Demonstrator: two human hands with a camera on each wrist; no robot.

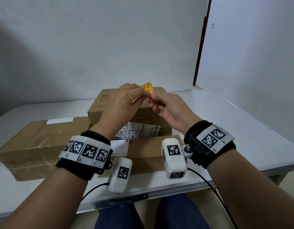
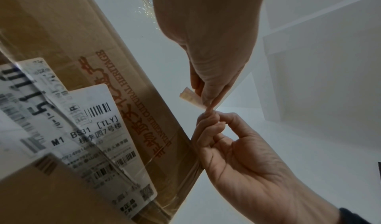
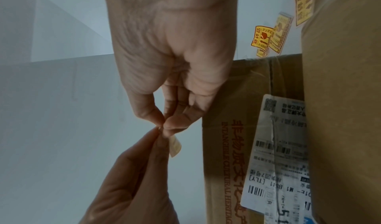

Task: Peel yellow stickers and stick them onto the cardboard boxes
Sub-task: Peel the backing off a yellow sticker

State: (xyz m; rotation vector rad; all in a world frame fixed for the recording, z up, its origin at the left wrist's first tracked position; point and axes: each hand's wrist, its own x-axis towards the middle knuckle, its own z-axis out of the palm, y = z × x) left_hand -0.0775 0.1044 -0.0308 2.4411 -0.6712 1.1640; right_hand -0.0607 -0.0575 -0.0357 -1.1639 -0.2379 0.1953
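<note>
Both hands are raised above the boxes and meet at a yellow sticker with red print. My left hand pinches its lower left edge, and my right hand pinches the lower tip with thumb and forefinger. In the left wrist view the sticker's pale back sticks out beside my left hand, with my right hand just under it. The right wrist view shows my right hand against my left hand, the sticker hanging beside them. Whether a backing is separating cannot be told.
Three cardboard boxes lie on the white table: a long one at left, a tall one behind with a shipping label, and a low one in front. Several yellow stickers lie on the table behind the boxes.
</note>
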